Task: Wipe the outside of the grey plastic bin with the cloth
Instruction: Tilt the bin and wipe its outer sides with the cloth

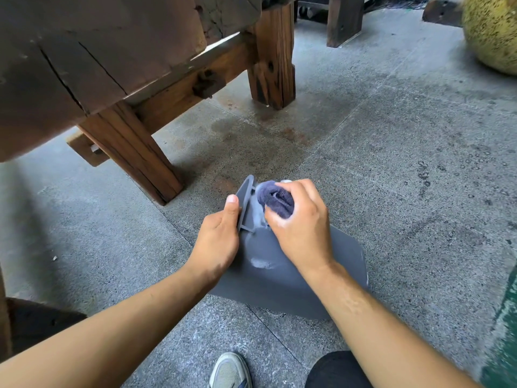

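The grey plastic bin [268, 278] lies tipped on the concrete floor, its smooth outer wall facing up and its rim pointing away from me. My left hand [219, 242] grips the rim at its left side, thumb on top. My right hand [300, 222] is closed on a bunched grey-blue cloth [275, 198] and presses it against the bin just below the rim. Pale smears show on the bin's wall near the cloth and lower down. The bin's opening is hidden from me.
A heavy dark wooden bench [117, 88] stands at the left and back, its legs close to the bin. A yellow-green rounded pot [492, 32] sits at the far right. My shoe [230, 371] and knee [335, 371] are at the bottom edge.
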### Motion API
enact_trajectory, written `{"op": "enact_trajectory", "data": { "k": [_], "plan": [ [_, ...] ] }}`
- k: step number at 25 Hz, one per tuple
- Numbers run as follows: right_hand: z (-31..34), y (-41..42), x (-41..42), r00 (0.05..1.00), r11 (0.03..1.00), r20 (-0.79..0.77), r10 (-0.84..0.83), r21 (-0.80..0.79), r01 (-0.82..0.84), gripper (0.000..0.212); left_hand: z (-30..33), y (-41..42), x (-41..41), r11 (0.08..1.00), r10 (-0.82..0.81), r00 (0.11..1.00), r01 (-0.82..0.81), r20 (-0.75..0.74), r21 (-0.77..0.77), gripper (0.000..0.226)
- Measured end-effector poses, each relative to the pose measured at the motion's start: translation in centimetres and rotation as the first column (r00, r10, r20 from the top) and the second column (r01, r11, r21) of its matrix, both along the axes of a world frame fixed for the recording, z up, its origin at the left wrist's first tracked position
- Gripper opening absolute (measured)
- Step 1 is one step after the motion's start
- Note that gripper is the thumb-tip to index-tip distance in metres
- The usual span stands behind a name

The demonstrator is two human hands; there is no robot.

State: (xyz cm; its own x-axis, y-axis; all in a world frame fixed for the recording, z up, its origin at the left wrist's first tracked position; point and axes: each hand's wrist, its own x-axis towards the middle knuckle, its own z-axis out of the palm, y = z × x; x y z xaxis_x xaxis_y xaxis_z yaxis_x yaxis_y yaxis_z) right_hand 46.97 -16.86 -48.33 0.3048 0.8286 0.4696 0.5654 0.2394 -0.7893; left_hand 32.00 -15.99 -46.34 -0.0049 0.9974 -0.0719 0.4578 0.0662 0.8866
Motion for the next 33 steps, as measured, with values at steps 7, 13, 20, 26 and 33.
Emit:
{"op": "enact_trajectory", "data": {
  "k": [7, 13, 20, 26, 33],
  "plan": [
    [1.8, 1.3, 1.3, 0.943, 0.936, 0.07, 0.325, -0.163, -0.311, 0.042, -0.8, 0.2, -1.3, 0.996, 0.086, 0.996, -0.086, 0.004, -0.015, 0.071],
    [3.5, 2.8, 3.6, 0.841, 0.828, 0.106, 0.531, -0.276, -0.488, 0.04, -0.7, 0.0, -1.4, 0.998, 0.055, 0.998, -0.055, -0.005, -0.01, 0.07],
    [3.1, 0.5, 2.4, 0.773, 0.796, 0.195, 0.604, -0.201, -0.571, 0.043, -1.0, 0.7, -1.8, 0.994, 0.1, 0.995, -0.099, 0.026, -0.046, 0.072],
    [2.5, 0.3, 3.8, 0.744, 0.74, 0.113, 0.659, -0.271, -0.615, 0.058, -1.7, 1.6, -2.7, 0.979, 0.143, 0.99, -0.143, -0.009, -0.144, 0.079],
    [0.5, -2.6, 1.8, 0.776, 0.795, 0.173, 0.606, -0.115, -0.595, 0.058, -1.8, 1.9, -2.9, 0.971, 0.185, 0.982, -0.177, 0.03, -0.162, 0.079]
  ]
}}
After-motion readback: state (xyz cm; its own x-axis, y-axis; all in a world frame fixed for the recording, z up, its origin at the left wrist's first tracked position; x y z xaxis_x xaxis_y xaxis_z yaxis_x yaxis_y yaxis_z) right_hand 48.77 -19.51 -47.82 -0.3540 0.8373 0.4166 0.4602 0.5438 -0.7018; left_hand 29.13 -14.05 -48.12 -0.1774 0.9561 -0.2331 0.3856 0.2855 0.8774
